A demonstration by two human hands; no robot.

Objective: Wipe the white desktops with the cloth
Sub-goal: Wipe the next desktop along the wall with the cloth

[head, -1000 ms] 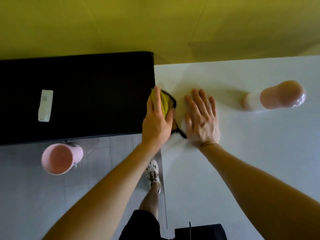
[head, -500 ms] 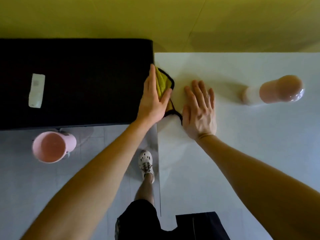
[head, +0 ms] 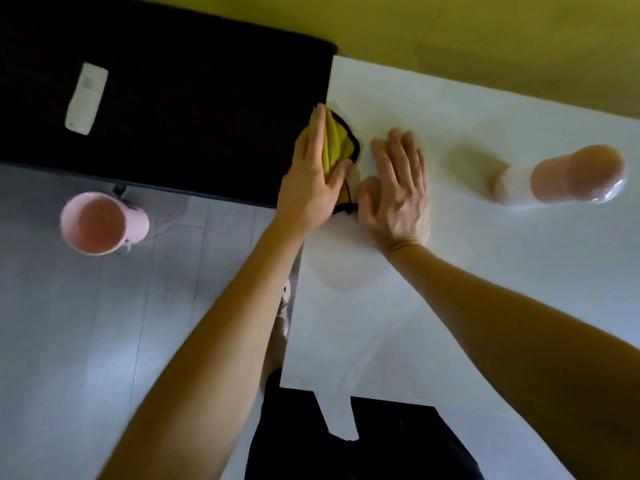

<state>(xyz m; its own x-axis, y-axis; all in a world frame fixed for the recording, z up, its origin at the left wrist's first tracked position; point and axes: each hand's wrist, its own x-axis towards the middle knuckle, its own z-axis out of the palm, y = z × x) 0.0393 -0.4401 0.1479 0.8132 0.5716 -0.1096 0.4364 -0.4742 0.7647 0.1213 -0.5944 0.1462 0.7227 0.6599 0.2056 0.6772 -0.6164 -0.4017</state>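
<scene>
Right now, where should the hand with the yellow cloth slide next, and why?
Probably back toward the body, down the left edge of the white desktop. The left hand presses the yellow cloth well up that edge, beside the black surface; the right hand lies flat just to its right, blocking a sideways sweep.

One wide-angle camera, worn on the head, looks steeply down from close above. The left grip and right grip lie just above mid-frame; the smooth white worktop stretches right of them, the grey tiled floor left of the left grip
</scene>
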